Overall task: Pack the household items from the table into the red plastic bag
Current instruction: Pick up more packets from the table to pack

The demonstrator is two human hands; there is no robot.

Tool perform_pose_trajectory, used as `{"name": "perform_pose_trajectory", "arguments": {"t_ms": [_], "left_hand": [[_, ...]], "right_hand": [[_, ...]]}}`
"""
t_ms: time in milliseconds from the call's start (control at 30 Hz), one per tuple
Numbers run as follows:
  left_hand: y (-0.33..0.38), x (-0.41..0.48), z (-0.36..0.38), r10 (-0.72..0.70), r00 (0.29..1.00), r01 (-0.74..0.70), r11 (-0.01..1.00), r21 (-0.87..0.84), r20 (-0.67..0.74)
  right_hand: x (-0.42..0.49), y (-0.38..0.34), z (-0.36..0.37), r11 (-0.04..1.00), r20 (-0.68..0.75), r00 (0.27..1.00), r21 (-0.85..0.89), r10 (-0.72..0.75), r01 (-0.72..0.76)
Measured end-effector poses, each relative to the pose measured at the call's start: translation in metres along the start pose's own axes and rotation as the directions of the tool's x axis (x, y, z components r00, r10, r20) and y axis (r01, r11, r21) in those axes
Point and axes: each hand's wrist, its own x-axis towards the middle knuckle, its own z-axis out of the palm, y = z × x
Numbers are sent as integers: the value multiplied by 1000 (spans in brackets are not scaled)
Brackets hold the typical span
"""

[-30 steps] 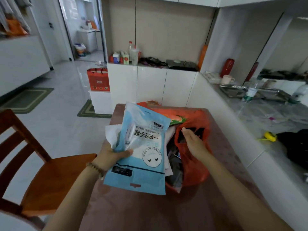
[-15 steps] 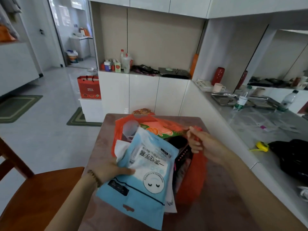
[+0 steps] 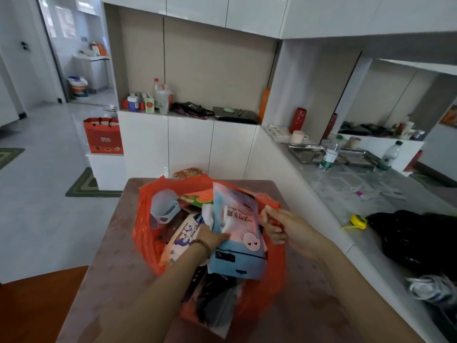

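Your left hand is thrust into the red plastic bag, fingers closed on the blue glove packet, which stands tilted in the bag's mouth. Your right hand, at three o'clock of the packet, pinches the bag's rim and holds it up. The bag sits open at the middle of the brown table, crumpled and full. Inside you can count one pale plastic cup at ten o'clock, one wipes pack at nine, and one green-and-orange packet at twelve.
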Motion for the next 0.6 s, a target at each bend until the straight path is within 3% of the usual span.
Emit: {"name": "perform_pose_trajectory", "arguments": {"t_ms": [100, 233, 367, 467, 533, 600], "left_hand": [[-2, 9, 14, 36, 997, -33, 999, 37, -69], [-2, 12, 3, 36, 999, -35, 999, 28, -31], [-9, -3, -22, 192, 976, -193, 981, 8, -98], [-25, -30, -38, 265, 935, -286, 957, -57, -235], [-39, -55, -41, 343, 884, -362, 932, -1, -319], [-54, -81, -39, 403, 861, -412, 910, 38, -311]], "right_hand": [[2, 5, -5, 1000, 18, 1000, 3, 4, -4], [2, 14, -12, 1000, 35, 999, 30, 7, -8], [-1, 23, -12, 1000, -26, 1000, 4, 13, -13], [-9, 30, -5, 994, -133, 990, -106, -43, 29], [-16, 34, 3, 972, -200, 976, -232, -91, 43], [-25, 40, 10, 952, -267, 955, -303, -128, 43]]}}
